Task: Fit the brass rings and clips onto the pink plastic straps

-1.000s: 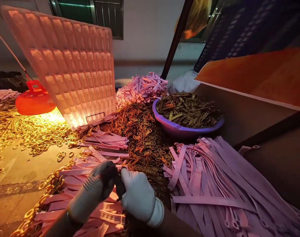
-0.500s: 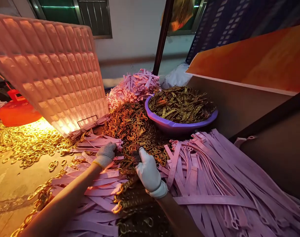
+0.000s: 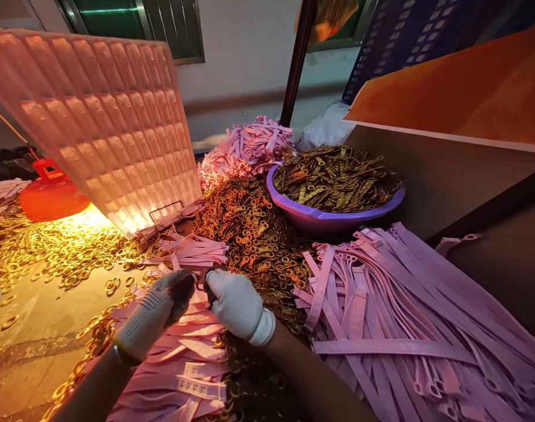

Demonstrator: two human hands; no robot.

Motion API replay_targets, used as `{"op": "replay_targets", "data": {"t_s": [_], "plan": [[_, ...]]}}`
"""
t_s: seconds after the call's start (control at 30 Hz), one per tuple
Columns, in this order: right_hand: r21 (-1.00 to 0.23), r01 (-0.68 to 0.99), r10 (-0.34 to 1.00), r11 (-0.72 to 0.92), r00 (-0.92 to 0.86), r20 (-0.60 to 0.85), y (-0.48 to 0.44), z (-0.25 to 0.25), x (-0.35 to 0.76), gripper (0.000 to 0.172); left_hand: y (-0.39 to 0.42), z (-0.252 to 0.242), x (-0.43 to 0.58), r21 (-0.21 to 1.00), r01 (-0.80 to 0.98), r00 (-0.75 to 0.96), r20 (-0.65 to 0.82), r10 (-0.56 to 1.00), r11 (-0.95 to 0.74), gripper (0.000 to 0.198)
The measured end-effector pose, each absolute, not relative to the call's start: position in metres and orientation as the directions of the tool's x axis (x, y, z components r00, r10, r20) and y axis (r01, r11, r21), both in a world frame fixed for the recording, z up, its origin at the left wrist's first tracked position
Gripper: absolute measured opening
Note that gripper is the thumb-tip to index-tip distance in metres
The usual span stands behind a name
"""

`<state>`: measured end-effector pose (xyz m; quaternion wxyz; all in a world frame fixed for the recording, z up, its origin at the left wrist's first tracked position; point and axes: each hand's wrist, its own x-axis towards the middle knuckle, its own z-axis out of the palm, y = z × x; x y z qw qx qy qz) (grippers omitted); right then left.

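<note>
My left hand [image 3: 162, 305], in a dotted knit glove with dark fingertips, is closed in a pinch on what looks like the end of a pink strap. Opposite it, my right hand [image 3: 236, 302] in a white glove pinches a small brass-coloured metal piece, mostly hidden by the fingers. The two sets of fingertips nearly meet. Below them lies a row of pink straps [image 3: 179, 363] with brass-coloured rings along its edges. Just beyond is a small bundle of pink straps [image 3: 197, 251]. A heap of brass-coloured clasps [image 3: 245, 223] rises behind my hands.
A purple basin [image 3: 333, 217] heaped with metal pieces stands behind the heap. Long pink straps [image 3: 382, 316] spread at right. On the left, an orange-red lamp [image 3: 51, 196] lights loose rings [image 3: 87, 252] beside an upright ridged panel [image 3: 118, 129]. More pink straps [image 3: 250, 146] are piled behind.
My left hand has drawn back from the small strap bundle toward me. My right hand has moved left from the clasp heap, and the fingertips have come together.
</note>
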<state>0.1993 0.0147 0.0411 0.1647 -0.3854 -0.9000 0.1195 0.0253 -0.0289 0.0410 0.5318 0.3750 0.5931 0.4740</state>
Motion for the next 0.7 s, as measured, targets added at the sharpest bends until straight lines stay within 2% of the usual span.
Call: {"op": "replay_targets", "data": {"t_s": [0.07,0.17,0.27,0.33,0.5,0.6,0.7], "plan": [[-0.281,0.665,0.72,0.692,-0.663,0.202,0.01,0.041,0.194,0.019,-0.032,0.04,0.027,0.966,0.023,-0.16,-0.25,0.955,0.257,0.041],[-0.181,0.707,0.729,0.684,-0.65,0.216,0.006,0.036,0.189,0.02,-0.033,0.036,0.027,0.962,0.233,-0.12,-0.116,0.986,0.141,0.038],[-0.112,0.736,0.74,0.667,-0.639,0.208,0.003,0.03,0.187,0.019,-0.032,0.024,0.025,0.895,0.445,-0.053,0.038,0.998,-0.01,0.025],[-0.119,0.744,0.751,0.657,-0.635,0.181,0.002,0.029,0.188,0.02,-0.033,0.015,0.022,0.841,0.532,-0.003,0.123,0.992,-0.103,0.017],[-0.169,0.706,0.726,0.688,-0.674,0.137,-0.004,0.043,0.193,0.025,-0.037,0.0,0.013,0.907,0.42,0.002,0.031,1.0,-0.03,0.031],[-0.195,0.693,0.714,0.694,-0.697,0.064,-0.005,0.051,0.193,0.024,-0.042,0.001,0.013,0.917,0.386,-0.041,0.126,0.991,-0.101,0.024],[-0.161,0.703,0.715,0.693,-0.699,0.024,-0.004,0.049,0.191,0.023,-0.047,0.007,0.015,0.897,0.418,-0.015,0.164,0.986,-0.143,0.025]]}}
